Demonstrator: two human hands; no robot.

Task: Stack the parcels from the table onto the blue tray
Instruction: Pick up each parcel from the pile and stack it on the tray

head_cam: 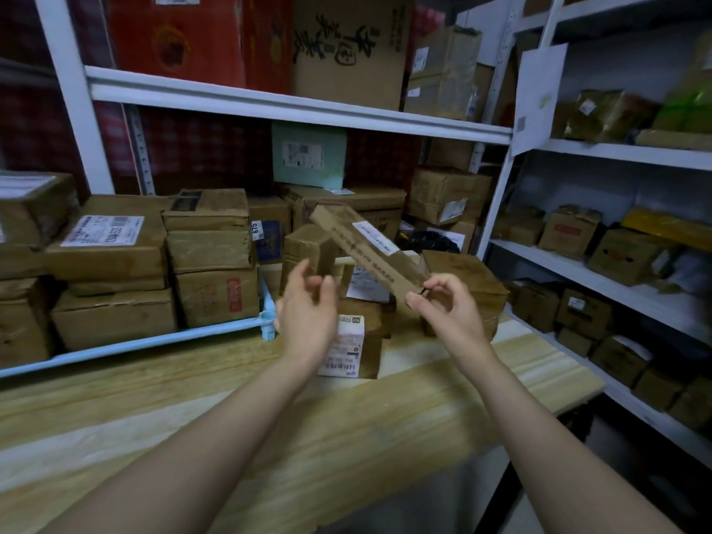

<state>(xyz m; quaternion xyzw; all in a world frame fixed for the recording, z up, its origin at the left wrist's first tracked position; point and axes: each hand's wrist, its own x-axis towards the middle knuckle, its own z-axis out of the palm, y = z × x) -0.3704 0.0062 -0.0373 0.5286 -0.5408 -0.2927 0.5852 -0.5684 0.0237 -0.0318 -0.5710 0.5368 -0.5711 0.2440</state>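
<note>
My right hand (447,306) pinches the near end of a long flat brown parcel (366,244), which slants up and to the left above the table. My left hand (308,306) hovers beside it with loosely curled fingers and holds nothing. Under the hands, several brown parcels lie on the wooden table (269,418), among them one with a white barcode label (346,348) and a larger box (466,287) to the right. The blue tray (154,343) stands at the left, its rim along the table, stacked with several brown boxes (111,244).
White metal shelving (289,106) runs behind the table and carries large cartons. A second shelf unit (616,264) on the right holds several small boxes. The table's right edge drops off near that unit.
</note>
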